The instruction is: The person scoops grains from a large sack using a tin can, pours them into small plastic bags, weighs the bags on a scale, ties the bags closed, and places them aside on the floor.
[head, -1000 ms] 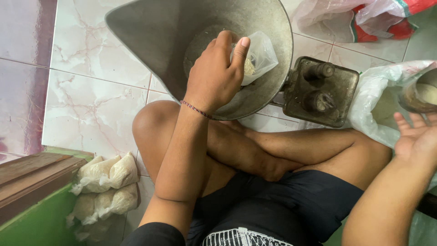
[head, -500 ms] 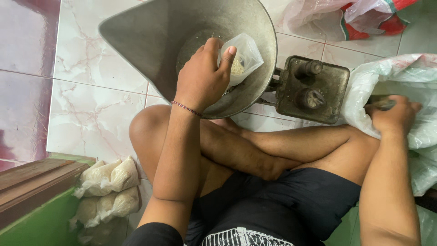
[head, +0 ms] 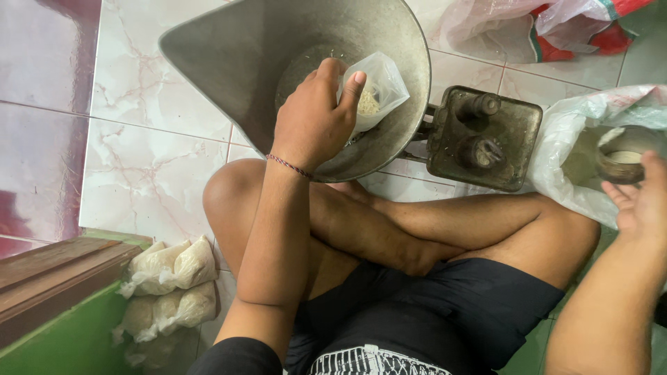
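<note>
Nearest, at the lower left: 2 filled clear bags (head: 170,285) of pale grain, stacked on the floor beside a green ledge (head: 62,340). Crossed bare legs in between. Farther out, left hand (head: 313,118) closed around a small clear plastic bag (head: 375,90), pinched at its mouth, a little pale grain inside, hanging within the grey metal scale pan (head: 236,62). Just right of the pan, touching its support, the dark weighing scale body (head: 483,135). To the right, right hand (head: 643,201) open, fingers spread, holding nothing, just beside a round scoop (head: 622,156) with grain in it, sitting in the open white sack (head: 577,146). Right hand nearer the scoop; bag well apart to its left. Farthest, crumpled plastic bags (head: 542,28) on the tiles.
</note>
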